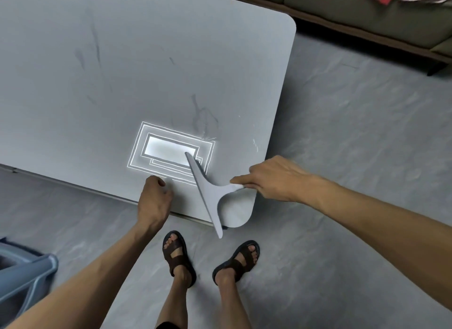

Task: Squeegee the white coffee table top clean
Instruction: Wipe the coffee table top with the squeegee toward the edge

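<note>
— So where is the squeegee (208, 189) now?

— At the near right corner of the white bench (146, 71), blade edge down, its near tip hanging past the near edge over the floor (342, 157).

— Which way does it run?

— Long axis goes far-left to near-right; the handle points right into the right hand (274, 179), whose fingers (238, 181) are wrapped around it.

— And the left hand (154, 196)?

— Loosely curled, pressed on the bench, holding nothing.

— Risks?

— Grey smears (203, 115) lie farther off; a tilted blade could streak, and water may drip onto the sandalled feet (179, 252).
</note>
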`<state>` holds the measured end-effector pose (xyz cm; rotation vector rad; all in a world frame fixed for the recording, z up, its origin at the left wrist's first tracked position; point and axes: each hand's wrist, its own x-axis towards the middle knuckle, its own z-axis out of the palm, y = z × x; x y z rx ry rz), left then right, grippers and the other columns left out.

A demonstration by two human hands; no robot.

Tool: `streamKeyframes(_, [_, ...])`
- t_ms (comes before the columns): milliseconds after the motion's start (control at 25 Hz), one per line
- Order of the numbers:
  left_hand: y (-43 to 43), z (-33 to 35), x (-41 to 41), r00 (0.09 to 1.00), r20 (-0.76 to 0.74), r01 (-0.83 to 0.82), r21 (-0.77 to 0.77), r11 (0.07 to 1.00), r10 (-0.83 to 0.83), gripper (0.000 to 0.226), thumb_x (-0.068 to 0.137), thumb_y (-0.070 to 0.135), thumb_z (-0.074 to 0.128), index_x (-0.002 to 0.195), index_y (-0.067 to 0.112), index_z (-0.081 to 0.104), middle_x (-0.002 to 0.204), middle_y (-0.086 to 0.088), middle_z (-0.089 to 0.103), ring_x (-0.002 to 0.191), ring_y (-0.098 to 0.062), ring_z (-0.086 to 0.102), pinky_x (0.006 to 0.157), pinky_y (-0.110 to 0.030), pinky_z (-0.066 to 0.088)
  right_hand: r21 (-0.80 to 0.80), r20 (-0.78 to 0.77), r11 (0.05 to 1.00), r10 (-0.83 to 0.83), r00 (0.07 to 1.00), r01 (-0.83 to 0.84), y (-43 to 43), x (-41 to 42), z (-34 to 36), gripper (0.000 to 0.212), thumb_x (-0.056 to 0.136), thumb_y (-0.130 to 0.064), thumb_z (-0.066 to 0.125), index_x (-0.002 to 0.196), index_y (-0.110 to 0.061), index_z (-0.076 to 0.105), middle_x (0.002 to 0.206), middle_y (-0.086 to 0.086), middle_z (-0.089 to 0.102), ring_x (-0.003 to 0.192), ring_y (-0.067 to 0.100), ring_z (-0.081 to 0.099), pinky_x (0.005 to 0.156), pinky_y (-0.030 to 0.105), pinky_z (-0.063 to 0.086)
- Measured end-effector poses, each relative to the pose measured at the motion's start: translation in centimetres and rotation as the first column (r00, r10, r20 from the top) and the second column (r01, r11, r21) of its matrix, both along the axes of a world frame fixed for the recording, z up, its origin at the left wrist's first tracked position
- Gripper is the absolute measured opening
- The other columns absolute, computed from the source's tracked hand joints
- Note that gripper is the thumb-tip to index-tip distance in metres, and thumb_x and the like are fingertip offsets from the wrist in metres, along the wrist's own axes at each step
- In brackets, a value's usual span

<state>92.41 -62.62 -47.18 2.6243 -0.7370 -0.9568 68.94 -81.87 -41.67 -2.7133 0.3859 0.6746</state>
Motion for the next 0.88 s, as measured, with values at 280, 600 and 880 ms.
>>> streamKeyframes(280, [1.7,-0.8,3.7,0.997,-0.003,-0.072,-0.025,0.997,0.072,0.014,0.091,0.028,0.049,0.090,0.015,0.042,0.083,-0.004,0.055,0.068,-0.016,0.050,0.052,-0.030,0.034,0.131,0.015,0.983,0.126,0.992,-0.127,3.3,10.0,-3.1,0.032,0.102,-0.039,0.027,0.126,-0.052,0.043,0.084,-0.004,0.060,0.078,0.024,0.058,0.063,0.041,0.053])
streamKeyframes(600, [-1.6,-0.9,1.5,0.996,-0.055,0.067,-0.073,0.995,-0.071,0.006,0.091,0.016,0.045,0.093,0.012,0.040,0.091,-0.010,0.052,0.070,-0.021,0.049,0.055,-0.032,0.036,0.094,-0.007,0.993,-0.073,0.997,0.074,-4.2,7.8,-2.9,0.034,0.098,-0.053,0.026,0.130,-0.061,0.033,0.112,-0.008,0.067,0.101,0.025,0.062,0.083,0.042,0.050])
streamKeyframes(880, [-7.0,-0.6,-2.0,0.962,0.047,0.272,-0.073,0.960,-0.269,0.012,0.090,0.009,0.040,0.087,0.002,0.050,0.100,-0.018,0.051,0.091,-0.034,0.052,0.078,-0.039,0.043,-0.043,0.034,0.919,-0.390,0.920,0.391,-9.5,-1.8,-1.3,0.033,0.098,-0.048,0.029,0.127,-0.061,0.037,0.107,-0.008,0.071,0.085,0.024,0.065,0.059,0.029,0.035])
